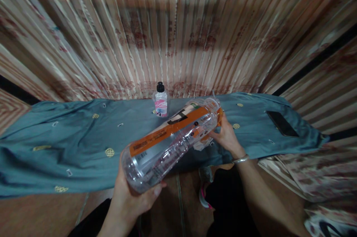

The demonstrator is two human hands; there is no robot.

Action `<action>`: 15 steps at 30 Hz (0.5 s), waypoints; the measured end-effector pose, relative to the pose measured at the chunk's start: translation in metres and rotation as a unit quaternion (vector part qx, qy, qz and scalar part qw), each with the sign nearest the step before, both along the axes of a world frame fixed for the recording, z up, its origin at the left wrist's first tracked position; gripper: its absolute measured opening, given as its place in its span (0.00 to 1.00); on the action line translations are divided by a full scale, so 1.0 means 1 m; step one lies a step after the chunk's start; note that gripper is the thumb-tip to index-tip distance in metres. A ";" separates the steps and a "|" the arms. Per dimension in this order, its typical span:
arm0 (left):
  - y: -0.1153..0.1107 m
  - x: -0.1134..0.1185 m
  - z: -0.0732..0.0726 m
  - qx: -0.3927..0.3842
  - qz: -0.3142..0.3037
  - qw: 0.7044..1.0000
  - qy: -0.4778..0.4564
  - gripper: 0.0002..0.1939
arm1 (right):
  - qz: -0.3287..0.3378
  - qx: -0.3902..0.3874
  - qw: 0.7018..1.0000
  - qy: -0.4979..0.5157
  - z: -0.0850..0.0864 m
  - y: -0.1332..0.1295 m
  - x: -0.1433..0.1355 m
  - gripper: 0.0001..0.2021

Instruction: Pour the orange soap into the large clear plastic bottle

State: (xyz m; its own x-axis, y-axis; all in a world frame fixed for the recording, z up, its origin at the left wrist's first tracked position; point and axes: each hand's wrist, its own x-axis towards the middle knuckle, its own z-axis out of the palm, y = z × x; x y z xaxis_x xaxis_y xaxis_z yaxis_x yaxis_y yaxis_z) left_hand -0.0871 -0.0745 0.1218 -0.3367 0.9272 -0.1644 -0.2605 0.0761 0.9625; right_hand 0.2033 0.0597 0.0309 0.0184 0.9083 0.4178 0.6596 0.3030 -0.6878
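A large clear plastic bottle (173,142) with an orange and white label is held tilted in the air, its bottom at lower left and its neck end at upper right. My left hand (134,196) is closed around the bottom end. Near the neck, my right hand (227,135) grips the other end, fingers partly hidden behind it. Crumpled clear and orange plastic (203,142) shows beside the right hand; whether it is part of the bottle I cannot tell. A small clear bottle (161,105) with a black cap and pink label stands upright beyond.
A blue-green patterned cloth (83,133) covers the long narrow surface before me. A dark flat phone-like object (281,123) lies on its right part. Striped, printed curtains (178,44) hang behind. Below are a tiled floor (173,207) and a shoe (205,188).
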 end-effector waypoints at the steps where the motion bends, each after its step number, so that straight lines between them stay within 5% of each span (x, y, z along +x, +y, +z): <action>1: 0.000 0.000 0.001 0.000 0.002 1.000 0.000 0.54 | -0.002 0.001 1.000 0.000 0.000 0.000 0.000 0.49; 15: 0.002 -0.007 -0.014 0.025 -0.006 0.999 0.041 0.50 | -0.003 -0.005 1.000 0.013 0.002 -0.001 -0.001 0.49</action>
